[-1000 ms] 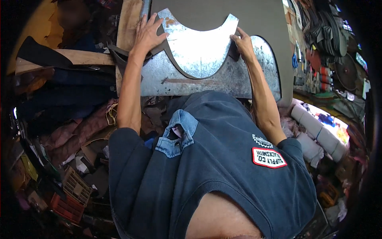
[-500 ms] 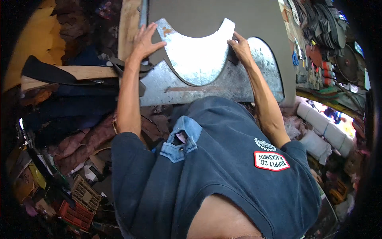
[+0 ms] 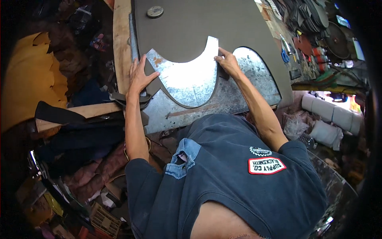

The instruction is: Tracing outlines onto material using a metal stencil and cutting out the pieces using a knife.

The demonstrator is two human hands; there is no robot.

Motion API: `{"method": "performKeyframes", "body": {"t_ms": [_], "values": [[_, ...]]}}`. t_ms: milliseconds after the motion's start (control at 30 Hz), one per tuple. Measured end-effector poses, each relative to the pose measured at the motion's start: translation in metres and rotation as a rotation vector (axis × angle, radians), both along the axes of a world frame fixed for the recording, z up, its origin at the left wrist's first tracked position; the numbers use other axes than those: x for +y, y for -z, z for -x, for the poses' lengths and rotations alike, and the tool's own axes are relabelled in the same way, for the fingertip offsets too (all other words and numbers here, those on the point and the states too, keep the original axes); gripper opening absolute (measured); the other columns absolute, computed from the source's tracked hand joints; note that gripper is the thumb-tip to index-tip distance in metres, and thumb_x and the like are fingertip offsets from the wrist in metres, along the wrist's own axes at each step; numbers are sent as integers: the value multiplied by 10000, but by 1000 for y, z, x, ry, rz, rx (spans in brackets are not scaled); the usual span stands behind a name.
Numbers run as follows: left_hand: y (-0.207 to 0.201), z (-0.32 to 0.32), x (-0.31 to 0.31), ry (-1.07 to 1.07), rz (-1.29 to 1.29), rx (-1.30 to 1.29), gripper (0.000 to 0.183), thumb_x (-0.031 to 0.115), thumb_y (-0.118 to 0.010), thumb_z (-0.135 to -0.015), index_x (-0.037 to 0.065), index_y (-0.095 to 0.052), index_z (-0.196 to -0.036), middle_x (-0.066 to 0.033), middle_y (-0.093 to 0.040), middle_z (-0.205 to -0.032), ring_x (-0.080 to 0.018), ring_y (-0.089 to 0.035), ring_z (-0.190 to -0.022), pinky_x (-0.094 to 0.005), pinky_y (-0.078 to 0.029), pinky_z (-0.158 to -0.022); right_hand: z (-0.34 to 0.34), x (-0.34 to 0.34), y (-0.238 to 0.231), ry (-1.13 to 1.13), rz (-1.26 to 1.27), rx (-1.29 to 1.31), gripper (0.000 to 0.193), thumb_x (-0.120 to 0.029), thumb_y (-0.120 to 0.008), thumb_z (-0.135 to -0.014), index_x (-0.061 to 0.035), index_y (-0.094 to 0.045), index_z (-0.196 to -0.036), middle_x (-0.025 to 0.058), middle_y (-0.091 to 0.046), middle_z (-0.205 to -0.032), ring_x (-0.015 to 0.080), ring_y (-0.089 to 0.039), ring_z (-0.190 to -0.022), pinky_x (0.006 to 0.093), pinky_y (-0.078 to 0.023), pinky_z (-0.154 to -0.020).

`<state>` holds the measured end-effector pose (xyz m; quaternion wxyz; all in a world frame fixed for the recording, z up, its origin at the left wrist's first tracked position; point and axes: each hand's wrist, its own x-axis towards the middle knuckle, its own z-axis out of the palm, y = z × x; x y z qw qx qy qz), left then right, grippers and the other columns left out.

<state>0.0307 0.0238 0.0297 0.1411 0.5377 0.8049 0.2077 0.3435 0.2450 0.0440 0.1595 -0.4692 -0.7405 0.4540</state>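
A shiny U-shaped metal template [image 3: 185,81] with a rusty patch lies on a dark grey-brown sheet [image 3: 238,24], its curved notch facing away from me. A margin of the sheet shows along its rounded near edge. My left hand [image 3: 140,76] is spread at the template's left prong, the thumb touching its edge and the other fingers stretched past it. At the right prong, my right hand [image 3: 229,63] has thumb and forefinger against the edge, the other fingers curled. Beneath lies a scuffed metal surface [image 3: 159,107], exposed where the sheet is cut away.
A round tin [image 3: 155,12] sits on the far part of the sheet. Wooden boards [image 3: 121,40] border the left side. Blue-handled scissors [image 3: 285,55] and other tools lie at the right. A yellow hide [image 3: 32,79] hangs far left, and white rolls [image 3: 330,109] lie at the right.
My view has shifted and tilted, so the sheet and template appear lower, and the round tin has come into sight. Both hands keep their places at the template's prongs.
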Motion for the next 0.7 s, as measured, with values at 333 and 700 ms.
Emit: {"method": "performKeyframes", "body": {"t_ms": [333,700], "values": [[8,0,1,-22,-56,-33,985,536,-758,-732,67,-338,-1490,-191,-394,-1499,-396,-244,-1438,-460,-184,-1181,-5,8,-3,-92,-138,-101,581,-245,-633,-852,49,-520,-1341,272,-608,-1248,402,-622,-1120,412,-487,-983],[3,-1,6,13,-5,5,1000,562,-750,-735,70,-330,-1496,-187,-381,-1512,-393,-241,-1442,-470,-186,-1175,-6,7,-1,-106,-298,-329,625,-375,-671,-864,17,-539,-1333,289,-602,-1238,411,-605,-1144,442,-485,-978]]}}
